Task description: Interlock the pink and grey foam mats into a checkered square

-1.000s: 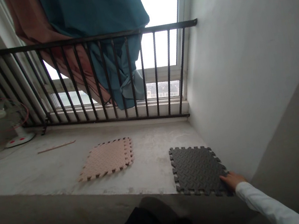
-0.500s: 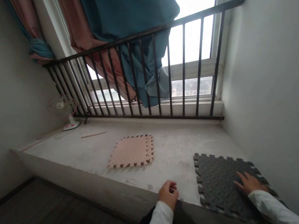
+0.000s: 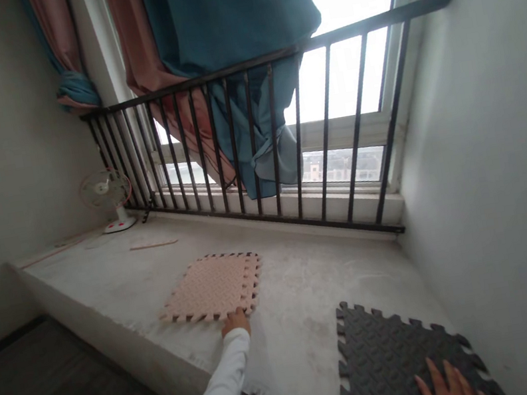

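Pink mat (image 3: 212, 287), textured, approx. sq. w/ toothed edges, lies mid ledge (image 3: 293, 300); L hand (image 3: 235, 323) at its front edge, grip can't tell. Dark mat (image 3: 385, 352), ribbed, toothed, at ledge's R end; R hand (image 3: 446, 391) on it, fingers spread. Gap betw. mats. L hand was off pink mat a moment ago.
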{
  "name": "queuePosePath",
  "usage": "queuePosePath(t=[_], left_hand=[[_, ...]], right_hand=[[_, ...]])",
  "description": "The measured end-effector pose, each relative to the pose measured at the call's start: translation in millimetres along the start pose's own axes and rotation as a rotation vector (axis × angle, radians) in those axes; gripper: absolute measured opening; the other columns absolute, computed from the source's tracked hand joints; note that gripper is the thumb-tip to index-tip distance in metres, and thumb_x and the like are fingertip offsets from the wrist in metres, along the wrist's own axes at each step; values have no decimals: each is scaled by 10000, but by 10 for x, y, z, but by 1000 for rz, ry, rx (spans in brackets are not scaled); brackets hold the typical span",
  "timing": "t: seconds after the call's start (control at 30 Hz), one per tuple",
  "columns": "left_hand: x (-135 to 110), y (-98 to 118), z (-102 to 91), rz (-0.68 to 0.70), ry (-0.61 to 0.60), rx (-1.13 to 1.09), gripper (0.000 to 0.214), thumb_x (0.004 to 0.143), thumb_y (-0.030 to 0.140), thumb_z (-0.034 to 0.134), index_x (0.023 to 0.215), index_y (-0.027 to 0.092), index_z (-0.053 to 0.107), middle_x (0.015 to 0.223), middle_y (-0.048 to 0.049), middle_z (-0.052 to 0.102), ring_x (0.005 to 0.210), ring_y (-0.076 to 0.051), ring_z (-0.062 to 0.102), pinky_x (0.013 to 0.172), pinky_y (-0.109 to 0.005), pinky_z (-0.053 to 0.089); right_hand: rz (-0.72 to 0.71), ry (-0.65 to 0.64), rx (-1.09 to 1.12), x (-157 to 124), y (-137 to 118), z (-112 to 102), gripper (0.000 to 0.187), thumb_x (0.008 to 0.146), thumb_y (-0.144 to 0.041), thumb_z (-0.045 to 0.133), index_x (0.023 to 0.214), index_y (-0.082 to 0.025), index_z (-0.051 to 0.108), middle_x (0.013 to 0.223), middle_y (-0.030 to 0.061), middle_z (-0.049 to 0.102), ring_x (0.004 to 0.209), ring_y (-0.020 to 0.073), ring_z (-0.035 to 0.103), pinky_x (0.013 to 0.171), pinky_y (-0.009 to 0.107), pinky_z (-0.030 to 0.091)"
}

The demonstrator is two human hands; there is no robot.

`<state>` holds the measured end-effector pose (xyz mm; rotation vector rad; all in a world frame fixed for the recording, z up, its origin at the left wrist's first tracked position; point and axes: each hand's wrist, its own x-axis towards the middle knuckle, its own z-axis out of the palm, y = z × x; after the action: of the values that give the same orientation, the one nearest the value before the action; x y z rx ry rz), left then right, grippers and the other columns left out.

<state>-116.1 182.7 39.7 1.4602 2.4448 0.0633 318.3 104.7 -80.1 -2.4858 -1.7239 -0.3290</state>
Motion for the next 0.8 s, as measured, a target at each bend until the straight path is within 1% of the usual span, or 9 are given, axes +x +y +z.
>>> queuePosePath(t=[0.1,0.17,0.23,0.3,0.37,0.47,0.57,0.67,0.8], left_hand=[[107,22,-73,42,3,63,370,812,230,312,1148,128,427,1094,-171,552,1038,-259,492,813,-368,376],[143,34,-137,76,-6,104,377,812,170,257,1128,119,457,1096,-173,555,1036,-260,495,811,-374,379],[124,77,-187,119,-17,141,383,801,146,249,1083,112,505,1104,-177,550,1047,-267,487,811,-376,384],[15,176,-192,185,-22,168,387,789,167,280,1097,121,510,1107,-174,548,1046,-274,485,809,-387,389],[-209,331,-133,294,-28,182,402,777,202,318,1138,162,490,1097,-145,560,1029,-259,498,816,-382,393],[-719,594,58,507,-53,192,427,746,244,375,1162,246,472,1072,-76,586,997,-215,519,829,-344,398],[-1271,756,278,774,-106,196,477,713,281,409,1189,258,439,1005,-89,612,919,-242,556,765,-384,435],[-1676,765,442,947,-189,147,469,690,280,421,1157,251,462,966,-106,619,881,-276,567,728,-433,450],[-1887,680,545,1017,-228,103,490,683,279,421,1163,190,458,952,-149,606,863,-300,560,709,-451,453]], right_hand=[[-8,-18,-45,-19,-9,-78,554,696,-514,288,1157,-282,488,1277,84,444,1179,259,367,934,495,257],[6,-14,-78,-36,-25,-108,576,693,-511,290,1185,-268,466,1303,76,416,1189,241,360,944,472,255],[30,14,-103,-54,-53,-123,568,695,-497,297,1186,-263,464,1305,72,413,1192,235,356,955,468,239],[59,46,-112,-71,-84,-137,542,703,-471,303,1177,-266,468,1300,66,420,1192,234,356,964,471,224],[63,56,-95,-83,-103,-165,532,715,-461,300,1178,-260,465,1299,72,421,1190,238,356,968,471,217],[36,19,-59,-93,-112,-243,548,731,-474,289,1201,-239,445,1306,91,408,1193,245,349,968,469,217],[62,-31,-62,-98,-124,-341,562,741,-460,299,1230,-210,414,1329,107,371,1216,240,315,980,460,198],[71,-92,-34,-100,-147,-419,556,745,-453,310,1240,-215,398,1333,104,364,1225,240,300,981,463,196],[71,-107,-45,-106,-176,-488,554,748,-449,308,1245,-217,390,1339,99,355,1231,236,289,985,459,187]])
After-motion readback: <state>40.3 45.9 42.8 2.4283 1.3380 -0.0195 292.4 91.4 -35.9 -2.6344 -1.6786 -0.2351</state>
